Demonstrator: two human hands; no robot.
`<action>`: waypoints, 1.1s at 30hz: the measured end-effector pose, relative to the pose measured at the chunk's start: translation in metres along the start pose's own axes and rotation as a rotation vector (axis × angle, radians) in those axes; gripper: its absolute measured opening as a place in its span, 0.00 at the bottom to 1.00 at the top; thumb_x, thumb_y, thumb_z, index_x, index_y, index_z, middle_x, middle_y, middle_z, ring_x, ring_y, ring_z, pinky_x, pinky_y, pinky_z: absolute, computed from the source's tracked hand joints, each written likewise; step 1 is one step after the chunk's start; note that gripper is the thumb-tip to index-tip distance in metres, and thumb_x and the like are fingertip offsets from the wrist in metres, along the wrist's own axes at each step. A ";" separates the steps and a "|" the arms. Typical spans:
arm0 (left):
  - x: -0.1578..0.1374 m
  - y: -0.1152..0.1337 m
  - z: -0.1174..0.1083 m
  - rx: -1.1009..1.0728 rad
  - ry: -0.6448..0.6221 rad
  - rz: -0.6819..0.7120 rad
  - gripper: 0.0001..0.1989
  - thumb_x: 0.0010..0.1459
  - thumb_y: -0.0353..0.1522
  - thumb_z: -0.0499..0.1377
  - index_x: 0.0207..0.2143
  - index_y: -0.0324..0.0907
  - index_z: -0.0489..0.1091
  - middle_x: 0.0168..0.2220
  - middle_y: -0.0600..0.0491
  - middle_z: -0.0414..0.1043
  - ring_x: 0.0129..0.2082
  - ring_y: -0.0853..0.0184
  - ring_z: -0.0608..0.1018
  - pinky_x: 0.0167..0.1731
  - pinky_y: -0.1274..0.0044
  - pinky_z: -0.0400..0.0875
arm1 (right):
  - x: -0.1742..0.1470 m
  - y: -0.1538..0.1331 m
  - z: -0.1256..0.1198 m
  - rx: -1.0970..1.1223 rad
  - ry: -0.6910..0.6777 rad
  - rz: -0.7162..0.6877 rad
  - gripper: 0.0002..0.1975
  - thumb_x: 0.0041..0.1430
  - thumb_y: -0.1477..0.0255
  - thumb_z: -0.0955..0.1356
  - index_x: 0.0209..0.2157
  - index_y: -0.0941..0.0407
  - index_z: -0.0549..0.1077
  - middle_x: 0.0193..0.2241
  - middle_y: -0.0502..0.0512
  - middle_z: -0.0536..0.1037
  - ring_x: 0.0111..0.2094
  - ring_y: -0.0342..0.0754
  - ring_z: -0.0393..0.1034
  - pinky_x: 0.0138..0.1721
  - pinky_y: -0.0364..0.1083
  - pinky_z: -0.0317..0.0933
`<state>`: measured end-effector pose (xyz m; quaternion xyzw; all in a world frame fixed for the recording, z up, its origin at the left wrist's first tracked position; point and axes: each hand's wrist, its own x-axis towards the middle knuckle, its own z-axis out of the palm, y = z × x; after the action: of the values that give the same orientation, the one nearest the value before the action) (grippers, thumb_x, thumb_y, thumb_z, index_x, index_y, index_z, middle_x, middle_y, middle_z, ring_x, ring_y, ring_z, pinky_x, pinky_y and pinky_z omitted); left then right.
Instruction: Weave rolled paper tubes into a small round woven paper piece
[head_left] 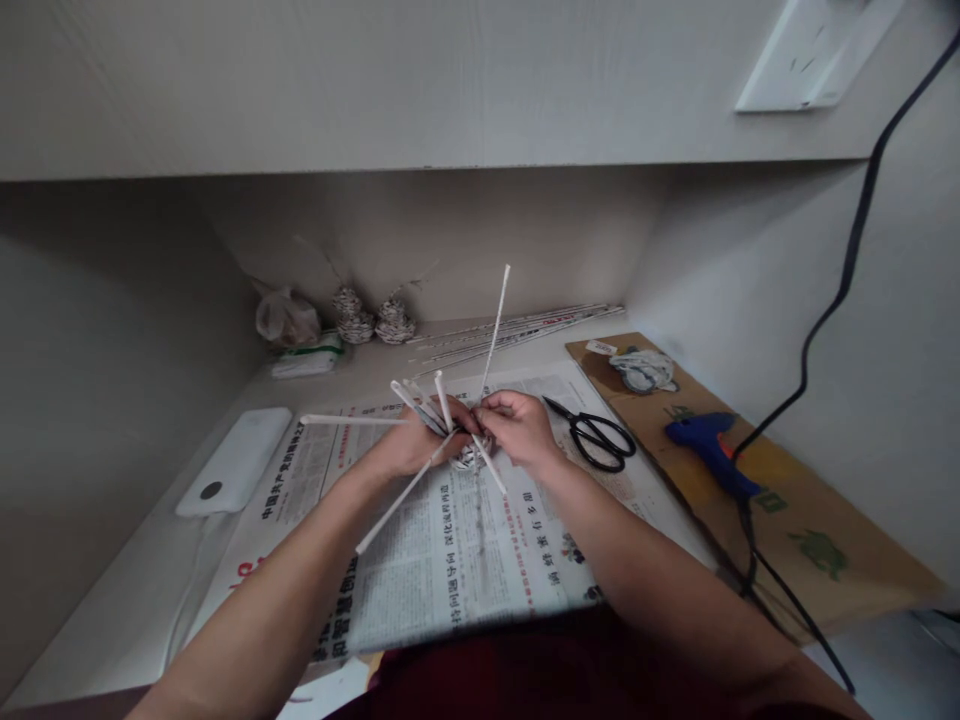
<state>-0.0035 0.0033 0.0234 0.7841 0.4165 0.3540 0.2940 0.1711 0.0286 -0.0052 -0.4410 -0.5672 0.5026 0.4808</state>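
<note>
Between my hands is a small woven piece of rolled newspaper, with several white paper sticks fanning out from it. My left hand wraps round its left side, fingers closed. On its right side, my right hand pinches at the base of a paper stick that points up and away. The hands hide most of the woven body. Beneath lies a spread newspaper. Black-handled scissors rest just right of my right hand.
A blue glue gun with a black cord lies on cardboard at the right, near a crumpled wad. Behind are paper sticks, two woven gourd shapes and a plastic bag. A white device sits left. A shelf overhangs.
</note>
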 end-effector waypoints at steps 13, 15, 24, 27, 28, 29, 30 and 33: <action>-0.003 -0.005 -0.011 -0.255 -0.081 -0.130 0.16 0.48 0.29 0.67 0.39 0.41 0.67 0.33 0.55 0.73 0.32 0.68 0.76 0.35 0.75 0.72 | -0.006 -0.002 -0.001 -0.116 -0.086 -0.155 0.07 0.53 0.69 0.70 0.33 0.56 0.78 0.31 0.55 0.83 0.33 0.48 0.79 0.36 0.45 0.70; -0.002 -0.010 -0.010 -0.320 -0.061 -0.156 0.16 0.47 0.30 0.67 0.38 0.41 0.68 0.33 0.55 0.73 0.32 0.68 0.76 0.36 0.75 0.73 | -0.006 -0.004 -0.004 -0.143 -0.128 -0.168 0.07 0.54 0.71 0.70 0.36 0.56 0.77 0.33 0.54 0.83 0.34 0.47 0.79 0.37 0.45 0.70; 0.001 -0.022 -0.008 -0.463 -0.041 -0.263 0.24 0.42 0.29 0.71 0.44 0.41 0.71 0.35 0.51 0.79 0.35 0.64 0.80 0.39 0.72 0.75 | -0.008 -0.021 -0.021 -0.286 -0.374 -0.205 0.08 0.53 0.78 0.68 0.35 0.55 0.76 0.32 0.51 0.79 0.32 0.43 0.73 0.35 0.42 0.67; 0.001 -0.018 -0.011 -0.417 -0.067 -0.219 0.20 0.43 0.30 0.71 0.41 0.41 0.73 0.37 0.49 0.80 0.37 0.64 0.80 0.41 0.71 0.74 | -0.008 -0.026 -0.024 -0.368 -0.434 -0.198 0.09 0.54 0.76 0.70 0.37 0.54 0.79 0.31 0.50 0.79 0.31 0.43 0.71 0.34 0.43 0.66; 0.002 -0.017 -0.012 -0.399 -0.081 -0.201 0.19 0.44 0.30 0.71 0.40 0.40 0.74 0.38 0.49 0.80 0.38 0.63 0.80 0.41 0.71 0.74 | -0.008 -0.028 -0.024 -0.390 -0.443 -0.204 0.09 0.53 0.75 0.71 0.37 0.54 0.80 0.31 0.50 0.79 0.31 0.43 0.71 0.35 0.43 0.65; 0.002 -0.017 -0.013 -0.383 -0.094 -0.188 0.18 0.45 0.31 0.70 0.40 0.40 0.74 0.38 0.49 0.80 0.37 0.64 0.80 0.41 0.72 0.74 | -0.008 -0.029 -0.024 -0.409 -0.449 -0.214 0.09 0.52 0.74 0.72 0.38 0.54 0.80 0.32 0.50 0.79 0.31 0.43 0.70 0.35 0.43 0.65; 0.002 -0.017 -0.013 -0.372 -0.106 -0.183 0.17 0.45 0.31 0.70 0.40 0.40 0.75 0.37 0.49 0.79 0.37 0.64 0.80 0.40 0.72 0.74 | -0.009 -0.030 -0.024 -0.427 -0.452 -0.226 0.10 0.51 0.73 0.74 0.38 0.53 0.80 0.33 0.51 0.79 0.31 0.43 0.70 0.35 0.43 0.65; 0.002 -0.018 -0.013 -0.372 -0.106 -0.180 0.18 0.45 0.31 0.70 0.41 0.41 0.74 0.35 0.50 0.79 0.34 0.64 0.79 0.37 0.73 0.73 | -0.012 -0.032 -0.025 -0.479 -0.451 -0.287 0.13 0.48 0.73 0.76 0.38 0.54 0.78 0.36 0.52 0.77 0.32 0.43 0.69 0.36 0.44 0.65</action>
<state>-0.0210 0.0161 0.0180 0.6935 0.3963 0.3551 0.4857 0.1965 0.0174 0.0267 -0.3349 -0.8169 0.3677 0.2921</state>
